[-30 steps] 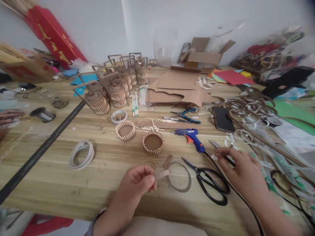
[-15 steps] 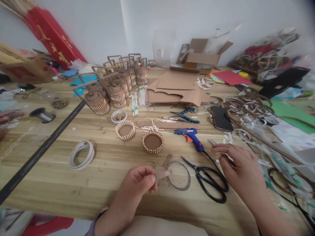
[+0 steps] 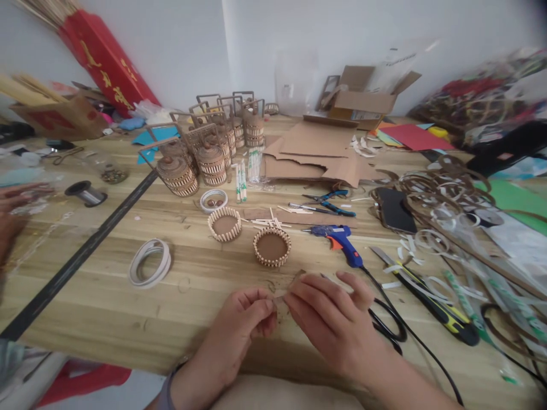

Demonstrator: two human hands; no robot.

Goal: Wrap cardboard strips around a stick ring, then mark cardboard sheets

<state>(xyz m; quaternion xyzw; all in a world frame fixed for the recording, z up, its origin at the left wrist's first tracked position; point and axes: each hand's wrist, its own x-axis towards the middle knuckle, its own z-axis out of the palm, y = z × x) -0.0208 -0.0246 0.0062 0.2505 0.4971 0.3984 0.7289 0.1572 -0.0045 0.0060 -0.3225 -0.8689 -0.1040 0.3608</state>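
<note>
My left hand [image 3: 250, 316] pinches a short pale translucent strip [image 3: 280, 299] between thumb and fingers. At the strip's other end, the fingers of my right hand [image 3: 331, 316] are closed together on it, and they cover most of it. Just beyond the hands stands a small round tray [image 3: 272, 246] with a brown base and a wall of short sticks. A paler ring of upright sticks [image 3: 224, 224] sits to its left. Black-handled scissors [image 3: 387, 324] lie partly hidden under my right hand. To the right are a blue glue gun [image 3: 337, 238] and a yellow-black utility knife [image 3: 431, 302].
Rolls of white tape [image 3: 149, 263] lie left. Several small stick baskets with handles [image 3: 177, 173] stand at the back beside torn cardboard [image 3: 307, 139]. Pliers [image 3: 329, 202], a phone [image 3: 396, 209] and tangled strips [image 3: 444, 188] lie right. Another person's hand [image 3: 19, 196] is at the left edge.
My right hand has moved left from beside the utility knife to meet my left hand at the strip. It now covers the wire ring and much of the scissors. The knife is uncovered.
</note>
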